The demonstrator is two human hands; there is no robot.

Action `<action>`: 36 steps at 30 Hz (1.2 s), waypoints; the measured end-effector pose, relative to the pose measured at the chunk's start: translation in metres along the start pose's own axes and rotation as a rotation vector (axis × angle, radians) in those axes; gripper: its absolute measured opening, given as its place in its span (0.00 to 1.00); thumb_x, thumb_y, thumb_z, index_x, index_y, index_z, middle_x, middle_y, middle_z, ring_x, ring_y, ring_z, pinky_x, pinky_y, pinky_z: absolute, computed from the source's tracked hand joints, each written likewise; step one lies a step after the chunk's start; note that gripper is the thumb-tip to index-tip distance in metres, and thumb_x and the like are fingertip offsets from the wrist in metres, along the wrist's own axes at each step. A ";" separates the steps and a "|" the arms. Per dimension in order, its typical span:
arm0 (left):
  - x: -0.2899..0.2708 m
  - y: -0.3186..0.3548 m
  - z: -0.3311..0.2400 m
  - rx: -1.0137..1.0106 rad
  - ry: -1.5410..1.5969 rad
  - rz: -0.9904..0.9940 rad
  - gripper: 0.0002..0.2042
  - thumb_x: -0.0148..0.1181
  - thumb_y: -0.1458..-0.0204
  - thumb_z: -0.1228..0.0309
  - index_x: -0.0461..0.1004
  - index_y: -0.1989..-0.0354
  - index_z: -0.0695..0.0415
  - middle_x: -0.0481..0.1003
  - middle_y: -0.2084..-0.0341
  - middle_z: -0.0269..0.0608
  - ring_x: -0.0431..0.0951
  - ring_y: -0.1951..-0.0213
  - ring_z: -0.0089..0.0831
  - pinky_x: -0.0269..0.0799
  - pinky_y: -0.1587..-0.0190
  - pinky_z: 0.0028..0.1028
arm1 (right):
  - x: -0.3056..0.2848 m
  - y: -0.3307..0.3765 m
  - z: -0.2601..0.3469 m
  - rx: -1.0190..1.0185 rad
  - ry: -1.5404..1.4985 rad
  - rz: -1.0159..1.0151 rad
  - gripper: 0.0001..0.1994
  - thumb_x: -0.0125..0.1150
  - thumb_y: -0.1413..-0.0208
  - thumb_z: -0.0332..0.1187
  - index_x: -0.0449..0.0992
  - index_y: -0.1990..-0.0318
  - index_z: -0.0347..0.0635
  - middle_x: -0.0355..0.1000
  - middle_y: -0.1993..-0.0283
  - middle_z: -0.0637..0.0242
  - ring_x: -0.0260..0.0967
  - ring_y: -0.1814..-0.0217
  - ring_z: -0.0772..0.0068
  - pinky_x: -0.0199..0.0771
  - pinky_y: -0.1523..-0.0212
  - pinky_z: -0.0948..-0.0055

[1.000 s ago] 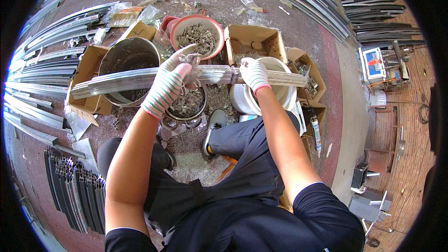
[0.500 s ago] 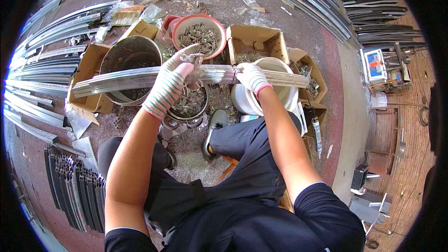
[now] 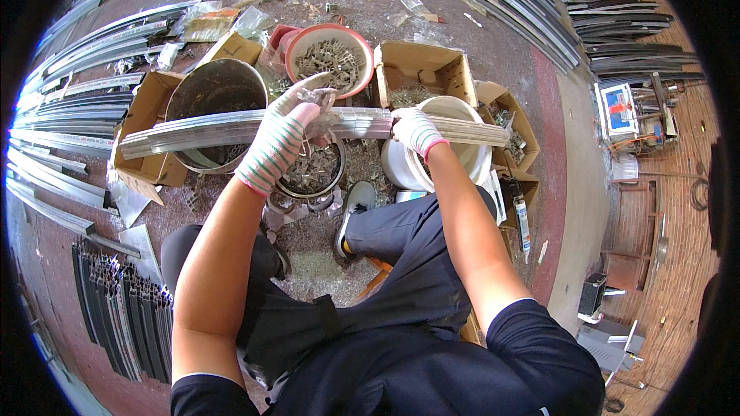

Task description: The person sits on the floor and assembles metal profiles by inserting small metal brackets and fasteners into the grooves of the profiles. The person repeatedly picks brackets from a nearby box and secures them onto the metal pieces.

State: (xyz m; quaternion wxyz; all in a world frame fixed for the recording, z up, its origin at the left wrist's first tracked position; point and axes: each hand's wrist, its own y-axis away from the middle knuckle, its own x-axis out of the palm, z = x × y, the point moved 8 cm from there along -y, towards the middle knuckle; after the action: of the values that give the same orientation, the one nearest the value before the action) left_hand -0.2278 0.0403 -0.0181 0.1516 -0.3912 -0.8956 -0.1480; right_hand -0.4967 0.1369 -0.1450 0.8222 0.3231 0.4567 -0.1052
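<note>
At the far left of the frame, long metal strips (image 3: 69, 108) lie stacked on the floor (image 3: 478, 46), with a bundle of dark profiles (image 3: 123, 316) at the lower left. Right of them, a cardboard box (image 3: 142, 119) sits beside a large metal bucket (image 3: 212, 88). Across the bucket's mouth runs the aluminium profile (image 3: 200, 129), held level in mid-frame and reaching to the centre right. The left hand (image 3: 281, 139), in a striped work glove, wraps its grip around the profile near the middle, fingers curled over the top and pinching a small metal piece (image 3: 312, 96) against it. Beneath sits a small bowl of metal clips (image 3: 312, 169); above it, a red basin (image 3: 327, 58) of the same parts. Further right, the right hand (image 3: 416, 131), gloved too, closes its grip on the profile over a white bucket (image 3: 470, 162), with open cardboard boxes (image 3: 420, 69) behind.

The risk, as I judge it: the profile's long left end hangs unsupported, so it could sag or swing and knock the bucket's rim. The small piece, held only by fingertips, could slip into the bowl below.
</note>
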 end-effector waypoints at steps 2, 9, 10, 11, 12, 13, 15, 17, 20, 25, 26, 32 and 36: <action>0.000 0.000 0.000 0.001 0.000 -0.002 0.25 0.50 0.41 0.72 0.66 0.32 0.56 0.78 0.48 0.42 0.81 0.60 0.25 0.80 0.65 0.23 | 0.006 -0.006 -0.001 -0.029 -0.028 0.027 0.14 0.59 0.51 0.32 0.83 0.56 0.47 0.79 0.55 0.50 0.77 0.52 0.47 0.76 0.48 0.60; -0.001 -0.001 0.005 -0.018 0.047 -0.004 0.25 0.49 0.40 0.72 0.65 0.33 0.57 0.77 0.46 0.45 0.82 0.57 0.30 0.81 0.65 0.26 | -0.008 0.003 0.008 -0.096 0.170 -0.059 0.14 0.58 0.47 0.29 0.81 0.54 0.42 0.79 0.61 0.49 0.77 0.60 0.53 0.77 0.55 0.61; 0.000 -0.002 0.007 -0.026 0.078 0.003 0.25 0.50 0.41 0.72 0.64 0.33 0.58 0.76 0.46 0.46 0.82 0.57 0.30 0.81 0.65 0.26 | -0.016 0.009 0.012 -0.105 0.244 -0.114 0.14 0.58 0.46 0.28 0.81 0.52 0.41 0.79 0.63 0.49 0.78 0.64 0.57 0.77 0.58 0.63; 0.000 -0.003 0.008 -0.038 0.108 0.007 0.25 0.50 0.41 0.72 0.64 0.33 0.59 0.76 0.45 0.47 0.82 0.57 0.31 0.81 0.65 0.26 | -0.029 0.016 0.016 -0.085 0.255 -0.199 0.15 0.58 0.45 0.30 0.80 0.51 0.41 0.79 0.62 0.49 0.78 0.62 0.56 0.77 0.58 0.63; -0.001 -0.003 0.009 -0.054 0.137 0.005 0.25 0.50 0.41 0.72 0.63 0.33 0.60 0.75 0.45 0.48 0.82 0.57 0.31 0.81 0.65 0.26 | -0.043 0.022 0.022 -0.068 0.263 -0.283 0.15 0.58 0.44 0.31 0.80 0.49 0.42 0.79 0.60 0.48 0.78 0.61 0.56 0.78 0.57 0.63; 0.001 -0.004 0.011 -0.079 0.152 0.028 0.27 0.51 0.41 0.71 0.61 0.32 0.61 0.75 0.45 0.50 0.82 0.57 0.31 0.80 0.65 0.27 | -0.055 0.029 0.031 -0.057 0.269 -0.364 0.16 0.58 0.42 0.33 0.79 0.48 0.42 0.79 0.59 0.47 0.78 0.60 0.55 0.78 0.56 0.63; 0.001 -0.003 0.013 -0.103 0.197 0.021 0.29 0.52 0.42 0.68 0.59 0.31 0.61 0.75 0.45 0.50 0.81 0.58 0.31 0.79 0.65 0.28 | -0.071 0.042 0.055 -0.137 -0.134 -0.480 0.19 0.59 0.43 0.40 0.79 0.47 0.44 0.80 0.59 0.49 0.79 0.58 0.50 0.78 0.53 0.59; -0.002 -0.003 0.018 -0.158 0.294 -0.037 0.27 0.53 0.42 0.66 0.61 0.34 0.60 0.77 0.48 0.48 0.82 0.59 0.33 0.80 0.63 0.30 | -0.064 0.059 0.087 -0.317 -0.548 -0.417 0.18 0.60 0.40 0.39 0.79 0.46 0.41 0.81 0.62 0.55 0.80 0.61 0.64 0.78 0.54 0.67; -0.006 -0.001 0.023 -0.225 0.419 -0.130 0.25 0.51 0.40 0.65 0.63 0.35 0.58 0.78 0.50 0.48 0.82 0.59 0.35 0.82 0.60 0.35 | -0.056 0.096 0.135 -0.612 -0.629 -0.457 0.19 0.61 0.37 0.35 0.75 0.42 0.36 0.79 0.54 0.59 0.77 0.56 0.71 0.77 0.51 0.71; -0.002 -0.003 0.026 -0.259 0.542 -0.194 0.22 0.46 0.38 0.62 0.66 0.37 0.57 0.79 0.51 0.47 0.82 0.54 0.39 0.82 0.57 0.43 | -0.051 0.129 0.166 -0.875 -0.573 -0.501 0.25 0.62 0.40 0.45 0.74 0.45 0.32 0.74 0.47 0.48 0.74 0.45 0.54 0.72 0.41 0.61; -0.002 -0.002 0.026 -0.257 0.529 -0.206 0.22 0.44 0.37 0.62 0.67 0.38 0.58 0.79 0.51 0.48 0.82 0.52 0.39 0.81 0.54 0.45 | -0.051 0.130 0.167 -0.887 -0.554 -0.517 0.27 0.63 0.42 0.48 0.74 0.44 0.33 0.72 0.44 0.47 0.71 0.41 0.49 0.69 0.38 0.58; 0.001 -0.005 0.030 -0.250 0.629 -0.215 0.21 0.44 0.36 0.62 0.68 0.39 0.59 0.79 0.55 0.48 0.82 0.55 0.38 0.82 0.53 0.41 | -0.055 0.134 0.167 -1.027 -0.493 -0.573 0.30 0.66 0.44 0.51 0.73 0.43 0.34 0.69 0.40 0.48 0.69 0.40 0.46 0.68 0.38 0.55; -0.004 -0.008 0.031 -0.244 0.556 -0.159 0.20 0.46 0.36 0.61 0.69 0.40 0.59 0.80 0.56 0.46 0.83 0.57 0.37 0.84 0.56 0.41 | -0.051 0.136 0.173 -1.037 -0.300 -0.609 0.28 0.66 0.45 0.49 0.75 0.44 0.37 0.70 0.41 0.49 0.69 0.41 0.46 0.67 0.37 0.55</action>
State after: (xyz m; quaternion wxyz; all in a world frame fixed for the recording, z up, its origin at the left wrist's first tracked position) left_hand -0.2357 0.0444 -0.0489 0.3304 -0.2797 -0.8234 -0.3670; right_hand -0.3433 0.1272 0.0203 0.8605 -0.2816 0.3996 -0.1436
